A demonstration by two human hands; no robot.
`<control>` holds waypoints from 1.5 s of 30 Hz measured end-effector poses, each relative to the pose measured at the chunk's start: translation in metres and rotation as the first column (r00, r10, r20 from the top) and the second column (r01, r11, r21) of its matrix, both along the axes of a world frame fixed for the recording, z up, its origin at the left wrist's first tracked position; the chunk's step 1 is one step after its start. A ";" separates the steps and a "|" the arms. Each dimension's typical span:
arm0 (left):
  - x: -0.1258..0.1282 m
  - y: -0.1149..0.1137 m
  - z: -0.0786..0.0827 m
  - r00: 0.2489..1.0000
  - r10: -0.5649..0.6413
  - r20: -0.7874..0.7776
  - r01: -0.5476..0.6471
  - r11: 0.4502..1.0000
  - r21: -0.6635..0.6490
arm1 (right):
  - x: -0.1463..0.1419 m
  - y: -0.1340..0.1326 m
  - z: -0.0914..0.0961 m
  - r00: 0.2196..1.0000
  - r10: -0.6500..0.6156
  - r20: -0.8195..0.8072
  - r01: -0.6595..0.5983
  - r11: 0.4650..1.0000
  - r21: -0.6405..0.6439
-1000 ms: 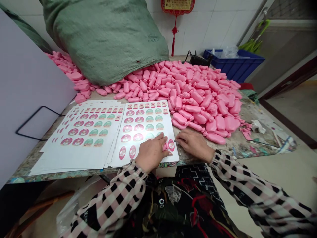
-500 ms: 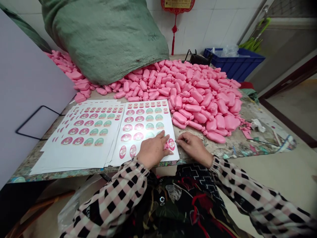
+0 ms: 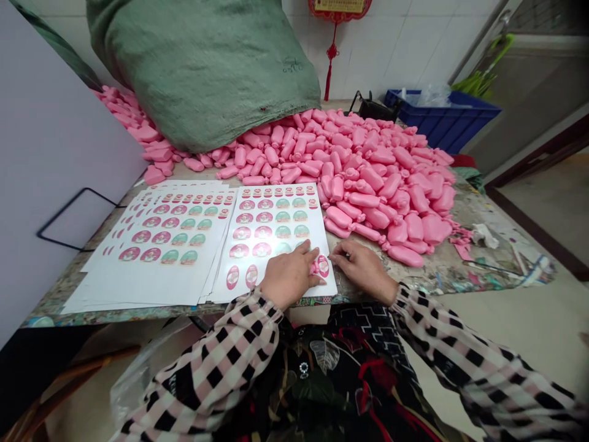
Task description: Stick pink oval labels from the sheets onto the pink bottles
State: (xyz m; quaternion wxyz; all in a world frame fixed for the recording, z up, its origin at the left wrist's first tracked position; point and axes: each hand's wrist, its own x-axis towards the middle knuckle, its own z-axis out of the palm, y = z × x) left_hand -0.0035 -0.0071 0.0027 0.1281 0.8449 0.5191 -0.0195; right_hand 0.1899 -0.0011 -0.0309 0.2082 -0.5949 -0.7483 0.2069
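A white sticker sheet [image 3: 276, 287] lies on top of a stack, printed with rows of pink and green labels. My left hand [image 3: 292, 275] rests on its lower right part, palm down, fingers stretched and thumb apart. Between thumb and fingers shows a bit of pink [image 3: 315, 268], mostly hidden, whose kind I cannot make out. Just right of it is an oval pink sticker [image 3: 323, 266]. At the sheet's right edge, beside this sticker, my right hand [image 3: 361, 267] has thumb and forefinger pinched together. Whether the sticker's edge is lifted there is too small to tell.
More sticker sheets [image 3: 138, 285] lie fanned out on the left. Behind them, a large heap of pink bottle-shaped pieces [image 3: 368, 184] spills from a green sack [image 3: 202, 73]. A blue crate [image 3: 446, 116] stands at the back right, and a pale panel [image 3: 59, 141] rises on the left.
The whole view has shifted slightly, so things appear a little further right. Both hands stay at nearly the same spots on the sheet, the right one still pinching at its edge.
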 end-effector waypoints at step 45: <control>0.000 0.003 0.006 0.999 0.022 0.044 -0.017 0.994 -0.105 | -0.021 -0.022 0.008 0.972 -0.227 0.057 0.225 0.974 0.038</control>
